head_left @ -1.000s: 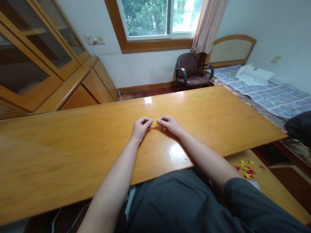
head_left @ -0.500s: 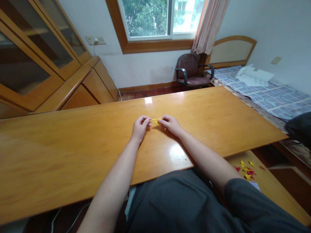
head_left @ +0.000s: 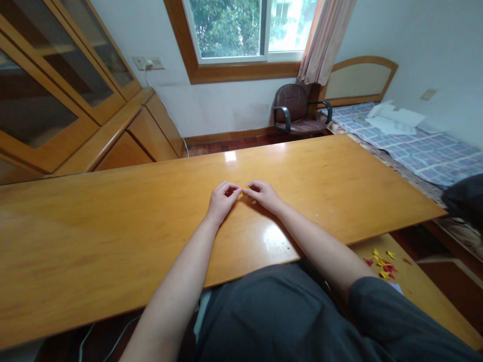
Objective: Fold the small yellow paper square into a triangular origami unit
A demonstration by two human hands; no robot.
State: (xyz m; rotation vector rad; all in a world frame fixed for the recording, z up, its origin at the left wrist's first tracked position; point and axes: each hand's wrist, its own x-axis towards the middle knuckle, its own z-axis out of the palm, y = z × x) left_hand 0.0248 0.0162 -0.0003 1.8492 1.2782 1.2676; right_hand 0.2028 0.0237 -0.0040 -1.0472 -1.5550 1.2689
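Observation:
A small piece of yellow origami paper (head_left: 245,191) is pinched between my two hands, just above the middle of the wooden table (head_left: 113,231). My left hand (head_left: 223,197) has thumb and fingertips closed at its left end. From the other side, my right hand (head_left: 262,193) grips it, thumb and index finger pressed together. The fingertips nearly meet, so most of the paper is covered and its exact folded shape cannot be made out.
Several yellow and red folded paper pieces (head_left: 385,266) lie on a lower wooden surface (head_left: 422,294) at the right. Beyond the table stand a dark red armchair (head_left: 292,108) and a bed (head_left: 426,143). A glass-fronted cabinet (head_left: 75,120) borders the left side.
My left hand has shifted right, closer to my right hand, and its fingertips are now at the paper's near end. Less of the yellow paper shows between them.

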